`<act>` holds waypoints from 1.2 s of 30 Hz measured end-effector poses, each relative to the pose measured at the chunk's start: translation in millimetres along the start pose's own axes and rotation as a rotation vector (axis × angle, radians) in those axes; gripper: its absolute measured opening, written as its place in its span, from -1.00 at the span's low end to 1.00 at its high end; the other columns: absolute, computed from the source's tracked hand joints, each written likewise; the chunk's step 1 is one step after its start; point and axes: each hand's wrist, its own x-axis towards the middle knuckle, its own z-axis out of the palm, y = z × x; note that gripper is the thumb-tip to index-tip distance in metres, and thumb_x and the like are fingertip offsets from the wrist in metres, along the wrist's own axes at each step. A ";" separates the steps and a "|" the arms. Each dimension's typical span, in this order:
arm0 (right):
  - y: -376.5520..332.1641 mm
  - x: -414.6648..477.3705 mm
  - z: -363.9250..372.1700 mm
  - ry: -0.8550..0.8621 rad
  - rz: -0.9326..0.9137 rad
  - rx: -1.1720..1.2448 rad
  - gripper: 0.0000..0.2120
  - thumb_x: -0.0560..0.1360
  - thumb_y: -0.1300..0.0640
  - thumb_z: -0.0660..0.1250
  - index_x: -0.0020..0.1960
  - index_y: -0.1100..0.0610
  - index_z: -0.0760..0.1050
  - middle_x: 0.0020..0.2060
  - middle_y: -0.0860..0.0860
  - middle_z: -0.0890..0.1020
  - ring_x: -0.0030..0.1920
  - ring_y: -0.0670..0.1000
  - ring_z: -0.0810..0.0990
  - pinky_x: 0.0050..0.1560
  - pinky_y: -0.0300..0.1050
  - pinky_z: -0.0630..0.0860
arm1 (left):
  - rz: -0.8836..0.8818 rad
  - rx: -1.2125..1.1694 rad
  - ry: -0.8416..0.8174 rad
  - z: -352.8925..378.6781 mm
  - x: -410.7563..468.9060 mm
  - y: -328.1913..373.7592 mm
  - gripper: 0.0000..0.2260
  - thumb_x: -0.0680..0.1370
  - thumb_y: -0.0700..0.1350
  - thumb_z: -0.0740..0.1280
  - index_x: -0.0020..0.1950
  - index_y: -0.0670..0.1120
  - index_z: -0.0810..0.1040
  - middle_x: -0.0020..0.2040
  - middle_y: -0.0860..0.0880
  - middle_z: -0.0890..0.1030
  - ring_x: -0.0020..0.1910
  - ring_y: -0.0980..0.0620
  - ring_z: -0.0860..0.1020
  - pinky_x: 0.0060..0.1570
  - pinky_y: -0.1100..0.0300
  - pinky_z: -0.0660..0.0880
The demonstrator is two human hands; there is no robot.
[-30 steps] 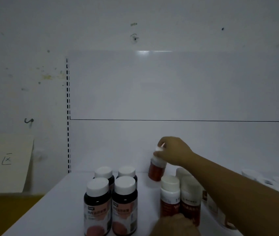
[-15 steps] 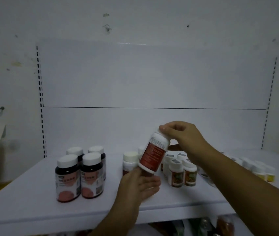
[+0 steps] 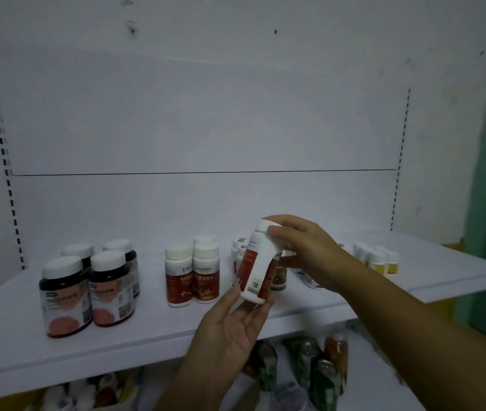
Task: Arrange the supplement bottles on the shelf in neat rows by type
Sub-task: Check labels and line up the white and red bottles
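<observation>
Nearest, I see left hand (image 3: 236, 321): palm up, fingers nearly straight, cradling base of white-and-red bottle (image 3: 258, 265). Bottle tilted, in air over shelf (image 3: 152, 326) front edge. Right hand (image 3: 304, 250) clamps cap end, thumb and fingers curled round it. Beyond: four dark jars (image 3: 65, 295) left, red-label bottles (image 3: 178, 280) centre, small yellow-label bottles (image 3: 379, 261) far right. Bare shelf between groups and along front edge.

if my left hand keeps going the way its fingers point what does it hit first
The tilted red-label bottle. The left hand points up and away at its base and seems to be touching it, though depth is hard to judge. The right hand grips its cap end.
</observation>
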 end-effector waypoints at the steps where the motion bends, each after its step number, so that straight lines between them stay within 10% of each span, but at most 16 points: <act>1: 1.8 -7.2 -7.6 -0.057 0.011 -0.041 -0.76 0.52 0.19 0.30 0.17 0.03 0.52 0.04 0.04 0.64 0.06 0.06 0.63 0.01 -0.05 0.61 | -0.023 0.001 -0.003 -0.1 1.8 -6.7 -0.67 0.36 -0.17 0.32 0.09 -0.27 0.52 0.01 -0.34 0.64 -0.07 -0.27 0.65 -0.10 -0.12 0.56; 14: 66.2 -138.1 -146.1 0.285 0.247 -0.070 -0.43 0.38 0.46 0.39 0.30 0.06 0.45 0.20 0.20 0.54 0.08 0.22 0.58 -0.02 -0.06 0.63 | -0.450 0.089 -0.065 6.4 45.1 -169.4 -0.62 0.36 -0.11 0.30 0.10 -0.28 0.53 -0.05 -0.30 0.66 -0.17 -0.22 0.67 -0.24 0.03 0.63; 22: 117.1 -275.3 -233.0 0.779 0.493 -0.079 -0.72 0.50 0.18 0.35 0.20 0.17 0.52 -0.01 0.08 0.64 -0.07 -0.01 0.63 0.04 0.00 0.61 | -0.837 0.261 -0.109 -8.1 59.2 -330.6 -0.62 0.35 -0.08 0.32 0.11 -0.23 0.54 -0.04 -0.27 0.67 -0.14 -0.18 0.67 -0.21 0.09 0.64; 33: 257.1 -467.4 -291.1 0.919 0.809 -0.313 -0.68 0.37 0.18 0.49 0.10 0.07 0.55 0.00 -0.04 0.65 0.01 -0.05 0.63 -0.01 -0.21 0.59 | -1.116 0.821 -0.259 -97.7 74.6 -555.6 -0.70 0.57 0.05 0.20 0.24 -0.05 0.46 0.15 -0.11 0.61 0.11 -0.06 0.59 0.00 0.04 0.53; 36: 323.4 -490.9 -292.3 0.869 0.905 -0.560 -0.55 0.34 0.06 0.51 0.20 0.00 0.51 0.09 -0.11 0.56 0.05 -0.11 0.56 0.01 -0.26 0.54 | -0.887 1.503 -0.573 -127.6 94.8 -584.6 -0.73 0.60 0.04 0.14 0.24 0.00 0.44 0.18 -0.09 0.53 0.09 -0.01 0.51 0.08 0.12 0.47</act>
